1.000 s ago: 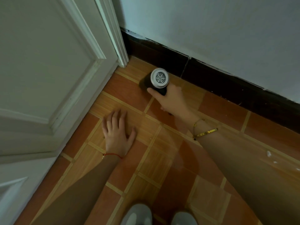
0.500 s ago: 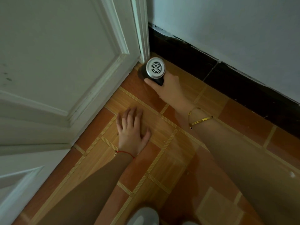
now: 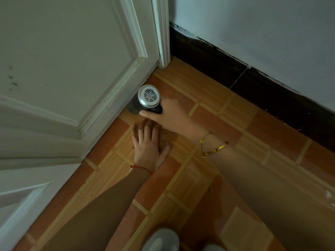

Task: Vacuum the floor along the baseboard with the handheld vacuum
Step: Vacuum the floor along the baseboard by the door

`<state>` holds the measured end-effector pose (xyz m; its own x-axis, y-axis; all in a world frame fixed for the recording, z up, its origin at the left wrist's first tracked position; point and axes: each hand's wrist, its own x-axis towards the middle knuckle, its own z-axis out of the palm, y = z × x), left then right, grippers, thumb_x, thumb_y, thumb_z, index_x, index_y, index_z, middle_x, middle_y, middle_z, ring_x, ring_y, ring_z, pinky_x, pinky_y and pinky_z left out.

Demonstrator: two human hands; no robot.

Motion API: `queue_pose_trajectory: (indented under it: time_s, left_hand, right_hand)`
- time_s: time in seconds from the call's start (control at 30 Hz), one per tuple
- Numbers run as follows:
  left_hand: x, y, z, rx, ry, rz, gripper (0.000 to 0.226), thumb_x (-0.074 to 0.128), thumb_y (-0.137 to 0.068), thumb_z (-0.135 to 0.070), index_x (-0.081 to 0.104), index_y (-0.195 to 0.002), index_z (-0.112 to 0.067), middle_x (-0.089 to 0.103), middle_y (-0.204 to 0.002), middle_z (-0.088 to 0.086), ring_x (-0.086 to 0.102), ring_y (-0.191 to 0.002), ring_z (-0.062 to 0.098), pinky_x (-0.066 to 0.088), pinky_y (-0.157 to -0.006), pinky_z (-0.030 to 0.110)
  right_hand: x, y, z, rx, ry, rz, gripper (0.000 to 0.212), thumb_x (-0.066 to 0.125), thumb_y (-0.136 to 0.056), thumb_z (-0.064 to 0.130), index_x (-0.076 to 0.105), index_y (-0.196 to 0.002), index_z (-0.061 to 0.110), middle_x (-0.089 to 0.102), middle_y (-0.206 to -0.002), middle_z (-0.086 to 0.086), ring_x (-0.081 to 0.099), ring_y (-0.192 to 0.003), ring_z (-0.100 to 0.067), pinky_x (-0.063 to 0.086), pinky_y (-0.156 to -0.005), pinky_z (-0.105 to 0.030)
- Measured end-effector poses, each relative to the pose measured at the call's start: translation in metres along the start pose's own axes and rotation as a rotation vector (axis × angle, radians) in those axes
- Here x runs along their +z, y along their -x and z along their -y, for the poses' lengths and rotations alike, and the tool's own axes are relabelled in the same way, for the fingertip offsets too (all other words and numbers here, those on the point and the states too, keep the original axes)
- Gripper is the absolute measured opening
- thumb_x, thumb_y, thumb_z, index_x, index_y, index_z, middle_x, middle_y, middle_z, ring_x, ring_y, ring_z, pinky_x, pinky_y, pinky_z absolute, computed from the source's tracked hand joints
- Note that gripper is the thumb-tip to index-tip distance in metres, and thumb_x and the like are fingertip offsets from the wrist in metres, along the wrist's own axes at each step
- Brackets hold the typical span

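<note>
Handheld vacuum [image 3: 147, 100] now off the baseboard [image 3: 235, 73], against the door [image 3: 72, 69] (right hand [image 3: 170, 115] too).

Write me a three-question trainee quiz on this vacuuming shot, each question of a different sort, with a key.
1. True or false: the right hand holds the handheld vacuum.
2. Multiple choice: the vacuum's nozzle end is nearest to A) the dark baseboard, B) the bottom edge of the white door, C) the grey shoes.
3. Fill in: the left hand lies flat on the ____.

Key: 1 true; 2 B; 3 floor.
</note>
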<state>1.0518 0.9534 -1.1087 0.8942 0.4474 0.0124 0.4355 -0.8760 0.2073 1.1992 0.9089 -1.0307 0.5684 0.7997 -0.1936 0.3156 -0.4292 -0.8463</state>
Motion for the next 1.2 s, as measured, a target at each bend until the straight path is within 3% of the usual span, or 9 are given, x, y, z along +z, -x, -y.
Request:
queue_pose_trajectory:
  time_s: [0.17,0.27,0.37,0.5,0.57,0.73,0.83,1.07,1.2]
  left_hand:
    - [-0.002,-0.001,0.000,0.006,0.015,0.008,0.068,0.042,-0.091,-0.056,0.035,-0.148,-0.020,0.036,-0.151,0.006,0.028,-0.144,0.030,0.013,-0.120,0.059]
    - [-0.004,-0.001,-0.002,0.010,0.018,-0.001,0.065,0.043,-0.092,-0.055,0.038,-0.146,-0.019,0.038,-0.150,0.006,0.029,-0.143,0.030,0.014,-0.120,0.059]
    - [-0.003,0.000,-0.001,0.011,0.020,-0.014,0.065,0.044,-0.092,-0.055,0.038,-0.146,-0.019,0.038,-0.150,0.006,0.030,-0.143,0.029,0.013,-0.120,0.057]
    - [-0.002,0.000,-0.001,0.002,0.021,0.001,0.066,0.041,-0.093,-0.057,0.035,-0.147,-0.021,0.036,-0.152,0.006,0.030,-0.143,0.029,0.014,-0.120,0.058]
    - [-0.001,0.001,0.000,0.007,0.027,-0.001,0.065,0.041,-0.093,-0.057,0.036,-0.147,-0.021,0.036,-0.151,0.006,0.030,-0.143,0.029,0.013,-0.120,0.058]
    - [-0.002,0.001,0.000,0.016,0.015,-0.009,0.065,0.040,-0.093,-0.057,0.038,-0.146,-0.019,0.037,-0.150,0.007,0.029,-0.143,0.029,0.013,-0.120,0.057]
    - [-0.003,0.002,-0.002,0.015,0.012,0.003,0.064,0.040,-0.094,-0.056,0.038,-0.145,-0.018,0.037,-0.150,0.008,0.028,-0.144,0.030,0.013,-0.120,0.057]
    - [-0.007,0.005,-0.008,0.017,0.005,0.005,0.063,0.039,-0.095,-0.051,0.037,-0.146,-0.014,0.037,-0.150,0.012,0.029,-0.143,0.033,0.014,-0.120,0.059]
    - [-0.010,0.007,-0.030,0.091,0.094,0.001,0.053,0.039,-0.095,-0.042,0.042,-0.141,-0.014,0.040,-0.147,0.011,0.033,-0.138,0.032,0.021,-0.118,0.059]
  right_hand:
    - [-0.044,-0.001,-0.017,0.122,0.031,-0.302,0.058,0.070,-0.081,0.054,0.063,-0.122,0.014,0.072,-0.108,0.000,0.067,-0.097,-0.013,0.056,-0.082,-0.030]
    - [-0.061,0.006,-0.024,0.203,-0.074,-0.406,0.062,0.071,-0.082,0.050,0.056,-0.130,0.013,0.070,-0.116,-0.006,0.069,-0.098,-0.024,0.059,-0.080,-0.043]
    - [-0.060,0.016,-0.026,0.223,-0.091,-0.353,0.055,0.071,-0.082,0.050,0.059,-0.124,0.016,0.071,-0.101,-0.002,0.069,-0.082,-0.021,0.059,-0.071,-0.037]
    - [-0.054,0.029,-0.030,0.209,-0.111,-0.215,0.023,0.071,-0.084,0.047,0.058,-0.086,0.029,0.062,-0.060,0.008,0.058,-0.042,-0.001,0.045,-0.045,-0.016]
    - [-0.054,0.033,-0.031,0.196,-0.098,-0.252,0.024,0.071,-0.084,0.047,0.059,-0.093,0.028,0.060,-0.063,0.013,0.058,-0.047,0.004,0.043,-0.046,-0.011]
    - [-0.074,0.042,-0.033,0.242,-0.026,-0.430,0.060,0.068,-0.083,0.053,0.055,-0.132,0.019,0.069,-0.116,-0.001,0.068,-0.096,-0.023,0.059,-0.079,-0.042]
    - [-0.091,0.057,-0.042,0.289,0.056,-0.524,0.064,0.066,-0.085,0.054,0.053,-0.135,0.016,0.066,-0.125,-0.003,0.062,-0.113,-0.021,0.054,-0.092,-0.039]
    - [-0.108,0.112,-0.065,0.419,0.110,-0.691,0.065,0.065,-0.085,0.056,0.052,-0.133,0.013,0.067,-0.123,-0.008,0.063,-0.113,-0.026,0.054,-0.089,-0.041]
    - [-0.104,0.138,-0.063,0.411,0.058,-0.544,0.063,0.067,-0.085,0.053,0.054,-0.133,0.015,0.070,-0.114,-0.003,0.069,-0.098,-0.018,0.058,-0.082,-0.036]
